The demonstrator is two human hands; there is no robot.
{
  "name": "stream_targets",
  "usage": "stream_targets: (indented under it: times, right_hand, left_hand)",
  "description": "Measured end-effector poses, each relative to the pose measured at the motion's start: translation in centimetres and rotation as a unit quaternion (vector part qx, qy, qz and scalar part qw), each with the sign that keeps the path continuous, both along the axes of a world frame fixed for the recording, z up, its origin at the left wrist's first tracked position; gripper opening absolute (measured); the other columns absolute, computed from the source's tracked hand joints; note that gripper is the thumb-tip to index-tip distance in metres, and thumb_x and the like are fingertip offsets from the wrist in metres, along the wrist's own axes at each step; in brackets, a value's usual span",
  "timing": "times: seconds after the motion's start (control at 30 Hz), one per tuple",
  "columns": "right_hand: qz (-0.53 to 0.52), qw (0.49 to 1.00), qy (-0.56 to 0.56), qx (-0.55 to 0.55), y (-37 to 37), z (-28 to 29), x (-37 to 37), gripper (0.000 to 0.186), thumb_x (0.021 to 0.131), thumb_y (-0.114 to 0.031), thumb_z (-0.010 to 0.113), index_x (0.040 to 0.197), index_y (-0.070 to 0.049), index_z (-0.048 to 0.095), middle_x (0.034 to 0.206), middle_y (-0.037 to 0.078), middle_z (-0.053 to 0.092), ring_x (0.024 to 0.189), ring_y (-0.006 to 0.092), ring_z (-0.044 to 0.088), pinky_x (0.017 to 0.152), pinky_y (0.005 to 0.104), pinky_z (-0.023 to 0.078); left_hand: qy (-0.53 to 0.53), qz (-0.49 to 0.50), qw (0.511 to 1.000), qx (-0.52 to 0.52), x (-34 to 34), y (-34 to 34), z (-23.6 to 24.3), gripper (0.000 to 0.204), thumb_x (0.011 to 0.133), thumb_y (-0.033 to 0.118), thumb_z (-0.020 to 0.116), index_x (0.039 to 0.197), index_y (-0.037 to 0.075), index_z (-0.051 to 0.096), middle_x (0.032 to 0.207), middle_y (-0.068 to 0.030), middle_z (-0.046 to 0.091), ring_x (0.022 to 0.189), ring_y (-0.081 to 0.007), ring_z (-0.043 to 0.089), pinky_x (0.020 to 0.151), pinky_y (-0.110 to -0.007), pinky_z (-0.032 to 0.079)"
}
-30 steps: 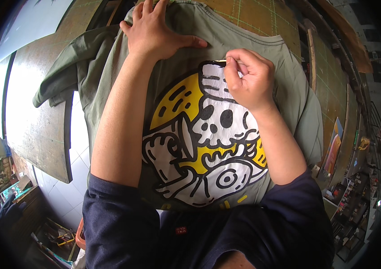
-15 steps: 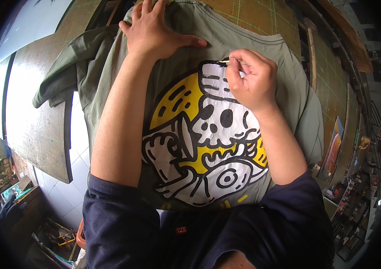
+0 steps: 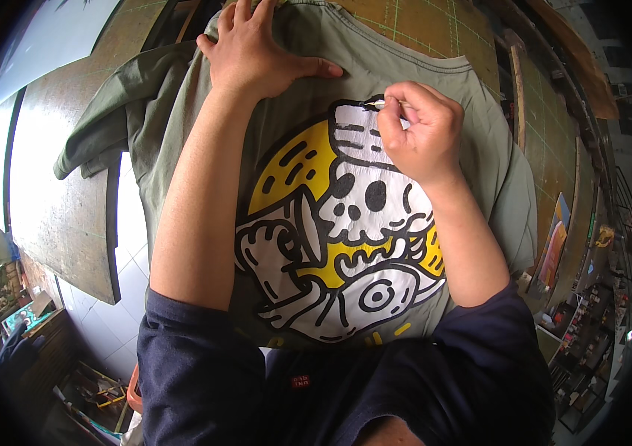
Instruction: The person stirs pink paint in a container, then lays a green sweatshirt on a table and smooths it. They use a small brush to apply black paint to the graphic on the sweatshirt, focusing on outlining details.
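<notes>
A grey-green T-shirt lies spread out before me, its neckline away from me. Its print shows a white skull with a cap-like top, a yellow patch behind and a fish-like shape below, all in thick black outlines. My left hand presses on the cloth at the upper left, fingers spread. Pinched in my right hand is a thin paintbrush, mostly hidden by the fingers. Its tip is at the black outline along the top of the print.
Under the shirt is a brown board with green grid lines. A shiny tabletop stands to the left above white floor tiles. Shelves with small items are at the right, near a wooden strip.
My right hand has shifted very slightly to the right along the top black outline, and less of the brush shows. My left hand stays in place.
</notes>
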State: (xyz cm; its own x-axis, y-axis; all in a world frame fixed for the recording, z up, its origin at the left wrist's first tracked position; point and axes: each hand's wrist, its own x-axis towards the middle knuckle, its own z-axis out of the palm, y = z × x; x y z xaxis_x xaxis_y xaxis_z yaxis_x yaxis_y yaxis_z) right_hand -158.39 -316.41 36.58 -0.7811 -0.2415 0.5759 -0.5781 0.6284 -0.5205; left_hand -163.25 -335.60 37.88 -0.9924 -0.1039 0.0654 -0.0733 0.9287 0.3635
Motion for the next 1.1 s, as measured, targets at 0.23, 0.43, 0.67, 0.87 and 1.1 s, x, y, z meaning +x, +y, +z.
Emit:
stream_targets:
  times: [0.23,0.43,0.67,0.87,1.1]
  right_hand:
    - [0.0,1.0,0.0,0.009,0.1,0.2,0.1,0.006,0.065,-0.003,0.061,0.067,-0.004,0.055,0.059,0.009,0.056,0.05,0.0245,0.057,0.046,0.0296,0.044]
    - [-0.009,1.0,0.006,0.018,0.2,0.4,0.1,0.006,0.065,-0.002,0.061,0.066,-0.004,0.055,0.058,0.008,0.056,0.049,0.024,0.056,0.046,0.0293,0.043]
    - [-0.013,1.0,-0.001,0.02,0.3,0.6,0.1,0.007,0.064,-0.002,0.06,0.065,-0.004,0.054,0.058,0.008,0.056,0.049,0.0239,0.056,0.046,0.0293,0.043]
    - [-0.013,0.999,0.013,0.026,0.5,0.5,0.0,0.007,0.064,-0.002,0.06,0.065,-0.004,0.053,0.057,0.008,0.056,0.048,0.0249,0.056,0.045,0.0298,0.043]
    - [-0.017,1.0,0.005,0.024,0.6,0.5,0.1,0.008,0.063,-0.002,0.061,0.065,-0.004,0.054,0.058,0.009,0.055,0.048,0.0247,0.055,0.045,0.0294,0.043]
  left_hand:
    - [0.025,0.0,1.0,-0.001,-0.1,-0.2,-0.7,0.111,0.046,0.056,0.082,0.136,0.009,0.036,0.144,-0.0167,0.027,0.136,-0.0308,0.018,0.11,-0.047,0.016]
    - [0.047,0.001,0.999,-0.007,-0.1,-0.1,-1.2,0.112,0.046,0.058,0.082,0.136,0.009,0.036,0.144,-0.0166,0.027,0.136,-0.0308,0.018,0.11,-0.046,0.016]
    - [0.063,-0.001,0.998,-0.006,-0.3,-0.2,-1.6,0.113,0.044,0.058,0.082,0.135,0.009,0.037,0.144,-0.0165,0.027,0.136,-0.03,0.019,0.11,-0.046,0.016]
    - [-0.006,0.006,1.0,-0.004,-0.1,0.1,0.1,0.116,0.043,0.06,0.082,0.136,0.009,0.036,0.145,-0.0169,0.026,0.136,-0.03,0.019,0.11,-0.046,0.016]
    - [0.038,0.003,0.999,-0.005,-0.2,0.0,-0.6,0.115,0.043,0.06,0.082,0.136,0.008,0.037,0.144,-0.0171,0.027,0.136,-0.0307,0.019,0.11,-0.046,0.016]
